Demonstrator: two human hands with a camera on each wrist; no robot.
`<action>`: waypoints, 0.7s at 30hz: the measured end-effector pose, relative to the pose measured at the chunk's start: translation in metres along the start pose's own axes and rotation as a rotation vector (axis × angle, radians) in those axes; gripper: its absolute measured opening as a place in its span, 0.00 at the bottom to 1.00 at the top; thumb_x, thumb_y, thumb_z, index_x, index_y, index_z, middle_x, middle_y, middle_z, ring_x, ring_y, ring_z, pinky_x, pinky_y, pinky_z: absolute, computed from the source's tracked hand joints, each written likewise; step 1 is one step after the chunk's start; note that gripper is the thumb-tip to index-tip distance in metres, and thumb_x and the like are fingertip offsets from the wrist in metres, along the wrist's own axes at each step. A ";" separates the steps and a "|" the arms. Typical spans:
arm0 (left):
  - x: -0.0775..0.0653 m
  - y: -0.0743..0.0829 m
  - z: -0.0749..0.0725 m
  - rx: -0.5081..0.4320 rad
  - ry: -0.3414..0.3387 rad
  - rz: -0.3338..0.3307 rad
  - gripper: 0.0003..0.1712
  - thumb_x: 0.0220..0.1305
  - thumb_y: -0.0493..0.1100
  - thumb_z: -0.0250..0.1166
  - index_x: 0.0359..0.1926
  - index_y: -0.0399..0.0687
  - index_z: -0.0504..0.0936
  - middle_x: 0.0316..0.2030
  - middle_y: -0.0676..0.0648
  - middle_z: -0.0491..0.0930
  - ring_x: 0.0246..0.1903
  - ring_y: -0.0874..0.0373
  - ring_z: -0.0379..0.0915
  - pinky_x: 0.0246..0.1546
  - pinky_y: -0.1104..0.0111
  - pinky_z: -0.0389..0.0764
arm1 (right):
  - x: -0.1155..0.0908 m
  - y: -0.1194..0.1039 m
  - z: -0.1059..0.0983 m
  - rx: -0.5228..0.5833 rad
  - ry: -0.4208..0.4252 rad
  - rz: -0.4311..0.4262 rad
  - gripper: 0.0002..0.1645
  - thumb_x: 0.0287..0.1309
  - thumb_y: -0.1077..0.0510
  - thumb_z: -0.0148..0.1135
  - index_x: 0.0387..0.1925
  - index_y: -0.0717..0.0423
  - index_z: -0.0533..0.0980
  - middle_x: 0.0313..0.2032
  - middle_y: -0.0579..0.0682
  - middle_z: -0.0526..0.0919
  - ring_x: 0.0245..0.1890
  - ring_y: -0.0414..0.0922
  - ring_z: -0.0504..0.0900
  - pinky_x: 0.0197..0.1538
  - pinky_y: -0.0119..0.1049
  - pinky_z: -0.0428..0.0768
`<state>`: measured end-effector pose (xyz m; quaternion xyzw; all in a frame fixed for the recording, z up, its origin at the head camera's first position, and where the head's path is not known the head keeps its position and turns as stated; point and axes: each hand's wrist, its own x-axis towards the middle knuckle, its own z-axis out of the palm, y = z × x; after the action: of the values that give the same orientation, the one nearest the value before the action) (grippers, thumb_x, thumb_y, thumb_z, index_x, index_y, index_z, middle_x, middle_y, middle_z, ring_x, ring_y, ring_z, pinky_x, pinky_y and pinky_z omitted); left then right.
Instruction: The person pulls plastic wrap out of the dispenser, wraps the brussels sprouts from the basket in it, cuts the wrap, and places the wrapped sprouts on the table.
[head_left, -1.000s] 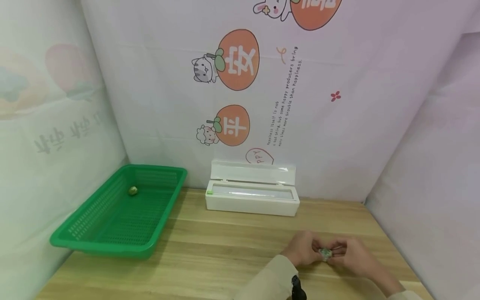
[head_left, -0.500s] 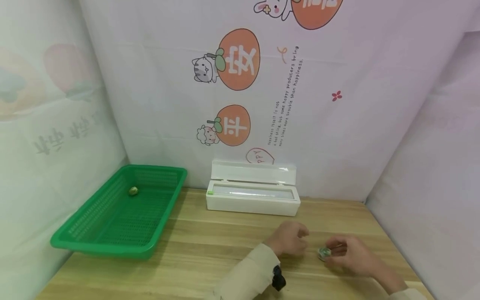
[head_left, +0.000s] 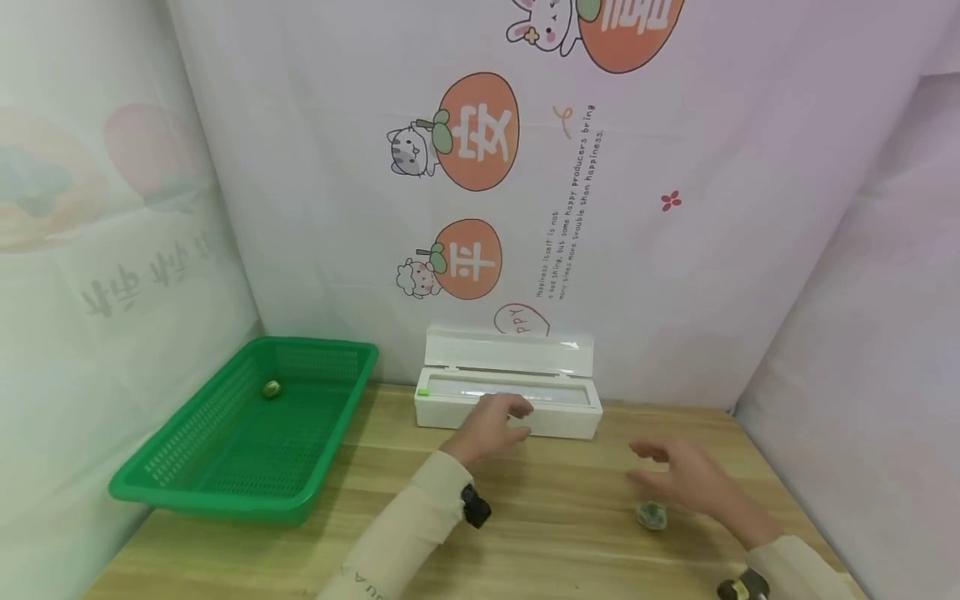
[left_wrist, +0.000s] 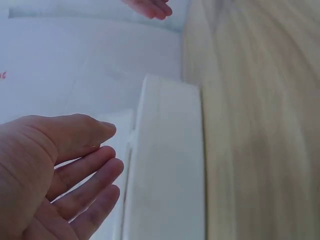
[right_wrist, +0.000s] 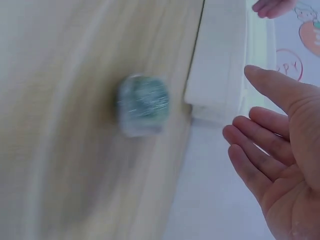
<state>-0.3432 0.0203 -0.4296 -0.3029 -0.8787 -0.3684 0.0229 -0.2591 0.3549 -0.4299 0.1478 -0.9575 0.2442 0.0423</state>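
Observation:
My left hand [head_left: 489,429] hovers in front of the white cling film dispenser [head_left: 564,422], fingers loosely bent and holding nothing. The dispenser's lid stands raised at the back. In the left wrist view, the fingers [left_wrist: 92,172] are beside the dispenser box [left_wrist: 167,165]; whether they touch it I cannot tell. A small greenish lump wrapped in clear film [head_left: 651,515] lies on the table at the right. Just above and beyond it is my right hand [head_left: 686,477], with nothing in its grasp. The right wrist view shows the wrapped lump [right_wrist: 144,105] blurred, apart from the fingers.
A green plastic basket [head_left: 217,502] stands at the left, with one small round yellowish-green item [head_left: 272,389] inside near its far left corner. Printed white cloth [head_left: 337,208] hangs behind the wooden table [head_left: 540,533] and along both sides.
My left hand has left the wrapped lump and moved left and away to the dispenser. My right hand has let go of the lump and lifted slightly; the lump stays on the table.

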 end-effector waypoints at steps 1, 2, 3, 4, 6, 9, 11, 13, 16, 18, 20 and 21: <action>-0.002 -0.001 -0.008 -0.003 0.014 -0.008 0.19 0.69 0.38 0.71 0.59 0.41 0.85 0.57 0.43 0.87 0.57 0.51 0.84 0.61 0.61 0.85 | 0.005 -0.005 -0.001 -0.026 0.000 -0.003 0.33 0.64 0.42 0.73 0.59 0.62 0.82 0.58 0.63 0.87 0.55 0.63 0.87 0.58 0.59 0.86; -0.003 -0.004 -0.015 -0.002 0.029 -0.011 0.19 0.68 0.37 0.71 0.59 0.40 0.85 0.57 0.43 0.87 0.57 0.50 0.85 0.60 0.60 0.85 | 0.010 -0.009 -0.002 -0.048 0.004 -0.007 0.33 0.64 0.42 0.73 0.60 0.62 0.82 0.58 0.63 0.87 0.56 0.63 0.86 0.58 0.60 0.85; -0.004 -0.007 -0.022 0.002 0.040 -0.011 0.19 0.68 0.36 0.71 0.59 0.39 0.85 0.57 0.42 0.87 0.57 0.49 0.85 0.60 0.58 0.85 | 0.015 -0.013 -0.003 -0.065 0.012 -0.021 0.33 0.65 0.42 0.72 0.60 0.62 0.82 0.58 0.63 0.86 0.57 0.64 0.86 0.58 0.61 0.85; -0.004 -0.011 -0.029 0.013 0.051 -0.002 0.20 0.68 0.36 0.71 0.59 0.38 0.85 0.56 0.41 0.87 0.56 0.48 0.85 0.60 0.57 0.85 | 0.020 -0.017 -0.004 -0.077 0.019 -0.031 0.32 0.65 0.44 0.72 0.60 0.63 0.81 0.59 0.64 0.86 0.57 0.64 0.85 0.59 0.62 0.84; -0.005 -0.018 -0.041 0.056 0.072 0.012 0.19 0.67 0.35 0.71 0.58 0.37 0.85 0.56 0.40 0.87 0.56 0.47 0.85 0.60 0.56 0.86 | 0.030 -0.025 -0.005 -0.108 0.047 -0.082 0.30 0.66 0.47 0.72 0.60 0.64 0.81 0.58 0.64 0.87 0.57 0.64 0.85 0.60 0.63 0.84; -0.006 -0.027 -0.058 0.130 0.087 0.011 0.19 0.66 0.35 0.72 0.57 0.37 0.85 0.55 0.40 0.88 0.55 0.47 0.85 0.60 0.55 0.85 | 0.043 -0.035 -0.007 -0.141 0.085 -0.161 0.27 0.65 0.52 0.73 0.59 0.65 0.82 0.56 0.64 0.87 0.57 0.63 0.86 0.61 0.62 0.83; -0.007 -0.033 -0.067 0.184 0.095 0.007 0.19 0.65 0.35 0.73 0.56 0.37 0.86 0.54 0.40 0.88 0.55 0.46 0.86 0.60 0.54 0.85 | 0.052 -0.041 -0.009 -0.157 0.106 -0.216 0.25 0.63 0.55 0.74 0.57 0.66 0.82 0.54 0.63 0.88 0.55 0.63 0.86 0.60 0.62 0.83; -0.008 -0.040 -0.076 0.240 0.092 0.000 0.19 0.64 0.35 0.73 0.56 0.38 0.86 0.54 0.40 0.88 0.55 0.46 0.86 0.60 0.55 0.85 | 0.059 -0.047 -0.010 -0.165 0.111 -0.230 0.25 0.62 0.57 0.75 0.56 0.66 0.82 0.53 0.63 0.88 0.54 0.62 0.87 0.60 0.61 0.84; -0.011 -0.049 -0.086 0.297 0.067 -0.012 0.19 0.64 0.35 0.73 0.56 0.37 0.86 0.54 0.39 0.88 0.55 0.45 0.85 0.60 0.54 0.85 | 0.068 -0.054 -0.012 -0.172 0.104 -0.238 0.25 0.61 0.58 0.75 0.56 0.68 0.82 0.53 0.64 0.88 0.54 0.63 0.87 0.59 0.60 0.84; -0.013 -0.054 -0.092 0.327 0.043 -0.020 0.18 0.65 0.35 0.73 0.56 0.36 0.86 0.54 0.39 0.88 0.55 0.45 0.84 0.60 0.53 0.85 | 0.072 -0.057 -0.013 -0.184 0.100 -0.239 0.26 0.61 0.58 0.75 0.56 0.68 0.81 0.54 0.65 0.87 0.54 0.63 0.87 0.60 0.60 0.85; -0.015 -0.059 -0.098 0.340 0.016 -0.033 0.18 0.65 0.34 0.73 0.56 0.36 0.86 0.55 0.39 0.87 0.56 0.45 0.84 0.61 0.53 0.85 | 0.076 -0.059 -0.013 -0.192 0.097 -0.255 0.26 0.61 0.58 0.75 0.56 0.69 0.81 0.54 0.66 0.87 0.53 0.63 0.87 0.60 0.60 0.85; -0.016 -0.061 -0.100 0.347 0.006 -0.040 0.18 0.65 0.34 0.73 0.55 0.36 0.86 0.55 0.39 0.87 0.57 0.45 0.84 0.61 0.53 0.84 | 0.079 -0.059 -0.013 -0.197 0.093 -0.265 0.26 0.61 0.59 0.75 0.56 0.69 0.81 0.54 0.66 0.87 0.53 0.62 0.87 0.59 0.59 0.85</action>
<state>-0.3824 -0.0874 -0.3997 -0.2759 -0.9348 -0.2125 0.0699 -0.3164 0.2910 -0.3794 0.2564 -0.9459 0.1480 0.1329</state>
